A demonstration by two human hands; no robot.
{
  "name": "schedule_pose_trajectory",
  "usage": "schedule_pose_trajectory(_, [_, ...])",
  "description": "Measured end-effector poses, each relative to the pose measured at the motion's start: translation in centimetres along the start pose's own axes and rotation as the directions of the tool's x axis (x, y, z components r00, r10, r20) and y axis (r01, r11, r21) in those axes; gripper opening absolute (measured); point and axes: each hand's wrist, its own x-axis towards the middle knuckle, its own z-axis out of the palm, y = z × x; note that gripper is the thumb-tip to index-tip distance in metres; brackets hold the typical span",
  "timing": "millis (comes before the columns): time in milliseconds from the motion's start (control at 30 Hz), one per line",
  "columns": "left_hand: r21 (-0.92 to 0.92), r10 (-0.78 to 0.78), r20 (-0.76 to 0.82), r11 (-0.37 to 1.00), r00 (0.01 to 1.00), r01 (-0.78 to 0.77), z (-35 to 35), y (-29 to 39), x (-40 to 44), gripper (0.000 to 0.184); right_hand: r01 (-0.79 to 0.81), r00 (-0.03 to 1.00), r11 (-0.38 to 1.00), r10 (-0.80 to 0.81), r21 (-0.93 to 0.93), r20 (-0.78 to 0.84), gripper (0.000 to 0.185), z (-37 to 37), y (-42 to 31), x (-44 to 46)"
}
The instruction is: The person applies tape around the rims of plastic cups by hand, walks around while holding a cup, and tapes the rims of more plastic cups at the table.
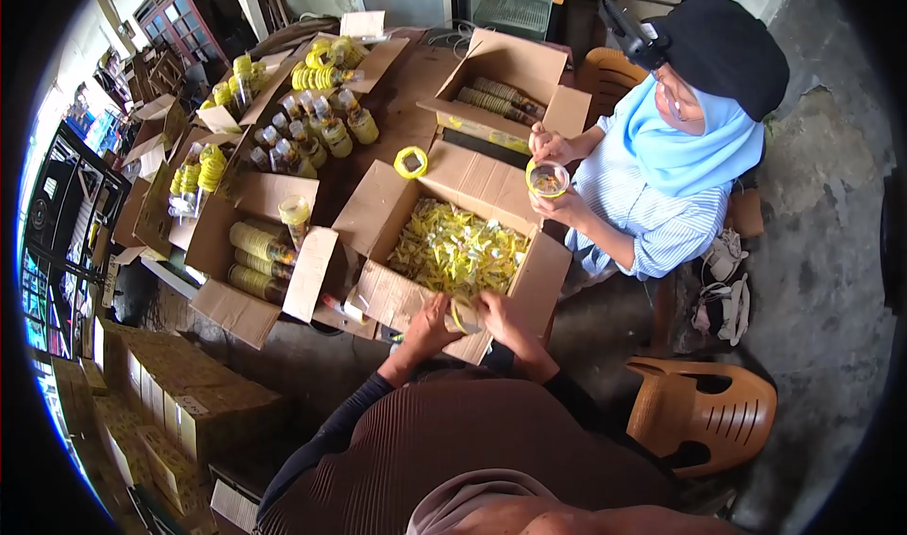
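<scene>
My left hand (pixel 427 329) is closed round the near-left side of a yellow-rimmed plastic cup (pixel 464 316) above the near flap of a carton. At the cup's right side, my right hand (pixel 502 319) has its fingers curled against it; the fingertips are small and partly blurred. Just beyond both hands, the open carton (pixel 385 242) is filled with small yellow-and-clear packets (pixel 458 247). Another yellow-rimmed cup (pixel 410 163) rests on the carton's far left corner.
A co-worker (pixel 652 171) at the right holds a yellow-rimmed cup (pixel 548 179). Cartons of stacked cups (pixel 255 256) stand left, and another carton (pixel 505 67) is behind. Several filled cups (pixel 335 136) stand on the table. An orange plastic chair (pixel 704 412) is at lower right.
</scene>
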Motion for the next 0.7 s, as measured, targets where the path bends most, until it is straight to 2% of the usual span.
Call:
schedule_pose_trajectory(33, [-0.046, 0.020, -0.031, 0.999, 0.999, -0.021, -0.5, -0.3, 0.1, 0.069, -0.099, 0.994, 0.994, 0.096, 0.049, 0.054, 0.017, -1.2, -1.8, 0.5])
schedule_pose_trajectory(67, [-0.093, 0.034, -0.063, 0.995, 0.997, -0.040, -1.0, -0.8, 0.5, 0.066, -0.099, 0.995, 0.993, 0.098, 0.071, 0.022, 0.016, -0.7, -1.3, 0.8])
schedule_pose_trajectory(133, [-0.134, 0.071, -0.111, 0.987, 0.991, -0.086, -3.6, 0.0, 1.8, 0.055, 0.069, 0.983, 0.983, -0.038, 0.168, -0.178, 0.019, -0.8, -2.3, 1.7])
schedule_pose_trajectory(200, [-0.003, 0.067, -0.217, 0.998, 0.974, -0.070, -5.5, 1.0, 2.2, 0.053, 0.003, 0.996, 0.976, 0.017, 0.219, -0.089, 0.020, -2.0, -4.1, 2.2])
schedule_pose_trajectory(233, [-0.029, 0.035, -0.199, 0.999, 0.979, -0.042, -6.4, 1.0, 2.5, 0.053, -0.027, 0.998, 0.967, 0.038, 0.253, -0.041, 0.023, -2.7, -5.5, 2.2])
schedule_pose_trajectory(300, [-0.054, 0.013, -0.175, 0.998, 0.984, -0.023, -7.3, 0.6, 2.6, 0.052, -0.024, 0.999, 0.968, 0.034, 0.249, -0.036, 0.023, -2.0, -6.4, 2.2])
schedule_pose_trajectory(367, [-0.033, -0.039, -0.227, 0.999, 0.973, 0.032, -7.5, 0.3, 2.5, 0.050, -0.021, 1.000, 0.970, 0.022, 0.242, -0.003, 0.024, -1.7, -7.6, 2.1])
schedule_pose_trajectory(467, [0.049, -0.013, -0.223, 0.998, 0.975, 0.025, -8.0, -0.4, 2.2, 0.048, 0.043, 0.999, 0.988, -0.040, 0.150, -0.027, 0.023, -0.3, -8.5, 1.9])
schedule_pose_trajectory(533, [0.026, 0.011, -0.199, 1.000, 0.980, -0.006, -9.1, -0.5, 2.3, 0.051, 0.079, 0.995, 0.985, -0.068, 0.155, -0.075, 0.021, 0.2, -9.7, 2.0])
schedule_pose_trajectory(567, [-0.036, 0.010, -0.179, 0.999, 0.984, -0.017, -9.3, -0.9, 2.2, 0.052, 0.123, 0.988, 0.979, -0.106, 0.160, -0.114, 0.020, 0.4, -10.3, 2.1])
schedule_pose_trajectory(633, [-0.189, 0.054, -0.191, 0.978, 0.980, -0.091, -9.6, -1.9, 2.3, 0.054, 0.098, 0.989, 0.976, -0.074, 0.194, -0.129, 0.018, 0.3, -11.5, 2.1])
schedule_pose_trajectory(667, [-0.193, 0.060, -0.188, 0.976, 0.980, -0.096, -10.0, -2.4, 2.1, 0.054, 0.077, 0.989, 0.970, -0.046, 0.232, -0.138, 0.017, 0.4, -12.0, 2.1])
schedule_pose_trajectory(700, [-0.314, 0.056, -0.087, 0.946, 0.995, -0.080, -11.4, -1.6, 2.2, 0.054, 0.047, 0.988, 0.959, -0.003, 0.281, -0.156, 0.016, 0.8, -12.1, 2.2])
